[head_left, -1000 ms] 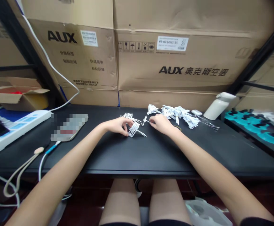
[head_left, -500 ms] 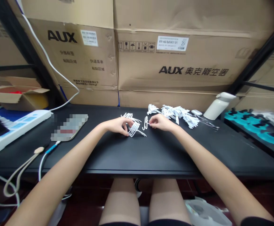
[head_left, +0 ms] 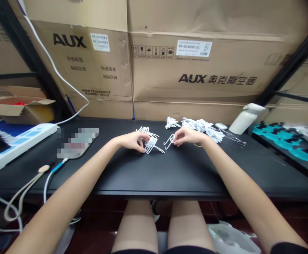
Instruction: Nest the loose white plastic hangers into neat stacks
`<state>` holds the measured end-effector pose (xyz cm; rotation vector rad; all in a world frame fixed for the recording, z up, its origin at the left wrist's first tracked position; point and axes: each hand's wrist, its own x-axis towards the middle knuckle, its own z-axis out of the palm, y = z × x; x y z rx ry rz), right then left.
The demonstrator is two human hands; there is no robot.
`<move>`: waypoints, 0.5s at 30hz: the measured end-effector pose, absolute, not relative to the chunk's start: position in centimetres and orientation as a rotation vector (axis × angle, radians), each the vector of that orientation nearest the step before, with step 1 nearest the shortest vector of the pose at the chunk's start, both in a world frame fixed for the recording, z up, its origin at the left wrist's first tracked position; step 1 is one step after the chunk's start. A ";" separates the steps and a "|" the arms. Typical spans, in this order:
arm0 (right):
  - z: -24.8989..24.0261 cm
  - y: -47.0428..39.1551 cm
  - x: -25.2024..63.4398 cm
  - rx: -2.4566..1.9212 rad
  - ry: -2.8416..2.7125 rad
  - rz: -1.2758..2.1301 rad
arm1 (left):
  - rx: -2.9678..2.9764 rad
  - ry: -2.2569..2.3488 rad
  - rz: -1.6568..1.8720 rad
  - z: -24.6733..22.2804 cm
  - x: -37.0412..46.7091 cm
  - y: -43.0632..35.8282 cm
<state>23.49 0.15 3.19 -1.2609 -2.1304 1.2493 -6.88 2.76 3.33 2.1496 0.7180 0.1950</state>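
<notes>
My left hand [head_left: 136,141] is closed around the side of a small stack of white hooks [head_left: 151,144], holding it at the middle of the black table. Between thumb and fingers of my right hand [head_left: 183,137] is a single white hook [head_left: 169,141], its curved ends pointing left toward the stack, with a gap between them. Just behind my left hand sits another row of white hooks [head_left: 144,129]. A larger pile of white hooks [head_left: 196,125] lies behind my right hand, partly hidden by it.
On the left are a phone [head_left: 78,143], a white power strip [head_left: 18,143] and an open carton [head_left: 18,106]. A white bottle [head_left: 246,119] and teal parts [head_left: 281,139] stand at the right. Large AUX cardboard boxes [head_left: 154,88] close off the table's back [head_left: 159,176].
My right hand has moved slightly right and turned the hook, so it is tilted and farther from the stack. My left hand has stayed in place.
</notes>
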 end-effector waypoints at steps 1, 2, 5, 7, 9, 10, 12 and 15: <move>3.2 0.2 23.7 -1.249 -2.127 1.275 | 2.150 0.721 0.195 3.3 -6.9 2.8; 3.2 0.3 23.9 -1.237 -2.125 1.299 | 2.150 0.725 0.195 3.3 -6.9 2.8; 3.3 0.3 24.1 -1.204 -2.135 1.387 | 2.147 0.743 0.193 3.4 -6.9 2.7; 3.4 0.1 24.0 -1.200 -2.150 1.441 | 2.149 0.741 0.189 3.4 -6.9 2.6; 3.5 -0.1 23.6 -1.198 -2.157 1.472 | 2.150 0.733 0.185 3.4 -6.9 2.6; 3.5 -0.2 23.4 -1.191 -2.157 1.478 | 2.149 0.733 0.182 3.4 -6.9 2.7; 3.4 -0.3 23.0 -1.165 -2.155 1.477 | 2.146 0.738 0.179 3.3 -6.9 2.7; 3.2 -0.4 22.3 -1.133 -2.167 1.448 | 2.138 0.734 0.183 3.2 -6.9 2.9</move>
